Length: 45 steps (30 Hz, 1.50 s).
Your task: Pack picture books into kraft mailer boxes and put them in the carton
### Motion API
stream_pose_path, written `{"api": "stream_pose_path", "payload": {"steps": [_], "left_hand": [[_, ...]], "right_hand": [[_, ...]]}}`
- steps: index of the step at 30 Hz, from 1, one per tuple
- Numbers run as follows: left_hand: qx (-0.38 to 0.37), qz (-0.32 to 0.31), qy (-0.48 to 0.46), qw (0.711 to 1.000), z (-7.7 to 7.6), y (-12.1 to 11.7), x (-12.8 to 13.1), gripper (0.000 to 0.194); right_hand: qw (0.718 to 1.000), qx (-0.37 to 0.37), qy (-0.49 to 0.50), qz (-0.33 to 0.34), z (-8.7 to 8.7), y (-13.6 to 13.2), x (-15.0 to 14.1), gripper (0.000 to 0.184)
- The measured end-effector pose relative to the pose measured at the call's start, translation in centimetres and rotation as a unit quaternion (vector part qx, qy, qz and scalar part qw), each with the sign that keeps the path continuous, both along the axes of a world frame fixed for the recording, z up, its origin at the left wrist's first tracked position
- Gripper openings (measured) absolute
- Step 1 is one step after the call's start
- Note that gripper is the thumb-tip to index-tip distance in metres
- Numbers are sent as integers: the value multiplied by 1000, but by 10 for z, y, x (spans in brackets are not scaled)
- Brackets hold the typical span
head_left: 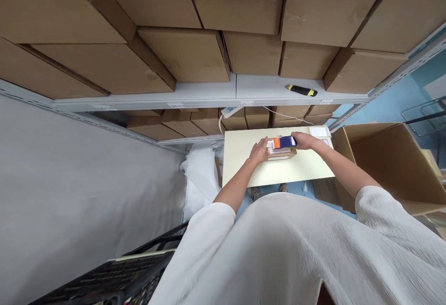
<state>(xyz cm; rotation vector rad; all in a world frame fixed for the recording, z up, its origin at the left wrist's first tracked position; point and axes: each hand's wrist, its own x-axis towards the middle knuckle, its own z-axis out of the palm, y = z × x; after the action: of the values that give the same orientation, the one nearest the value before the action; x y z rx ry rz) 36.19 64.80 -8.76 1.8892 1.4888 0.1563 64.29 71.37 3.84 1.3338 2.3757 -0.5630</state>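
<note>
A small cardboard box (291, 153) rests on the pale yellow tabletop (240, 165), with white material showing at its top and a white strip on its near side. Across the top of the box lies a flat dark blue and orange item (286, 142); its exact kind is unclear. My right hand (302, 140) is closed around the blue right end of it. Against the left side of the box, my left hand (259, 150) has its fingers stretched out, steadying the box at that end.
Cardboard cartons (254, 54) fill the shelves ahead. A black and yellow utility knife (302, 90) lies on the shelf edge. A white power strip (231, 111) hangs below. A large open carton (386, 165) stands right, white sheeting (200, 175) left, and a black crate (139, 272) lower left.
</note>
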Motion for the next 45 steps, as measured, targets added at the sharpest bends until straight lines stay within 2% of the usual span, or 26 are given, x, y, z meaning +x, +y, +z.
{"api": "stream_pose_path", "payload": {"steps": [3,6,9,14,18,25,32,39,45], "left_hand": [[-7,8,1,1000,0,-1,0,99],[-3,24,-22,999,-3,-1,0,99],[6,38,-44,998,-7,-2,-2,98],[6,28,-41,999,-8,0,-6,97],[-5,27,-40,999,-5,0,-6,98],[-26,37,-32,998,-4,1,-4,100],[-41,54,-44,997,0,0,-2,103],[-35,49,-52,997,-4,-1,0,103],[-24,36,-45,998,-7,-2,3,100]], "right_hand": [[1000,-8,1,7,-2,1,7,40],[1000,-6,-8,-8,-2,5,31,42],[1000,6,-22,-17,0,13,76,41],[998,7,-43,-46,-2,22,163,37],[997,3,-55,-48,-17,25,192,38],[997,-13,-54,-62,-56,26,174,46],[994,-21,-67,-82,-86,22,120,55],[994,24,-71,-76,-86,25,79,63],[991,73,-82,-75,-79,3,67,57]]}}
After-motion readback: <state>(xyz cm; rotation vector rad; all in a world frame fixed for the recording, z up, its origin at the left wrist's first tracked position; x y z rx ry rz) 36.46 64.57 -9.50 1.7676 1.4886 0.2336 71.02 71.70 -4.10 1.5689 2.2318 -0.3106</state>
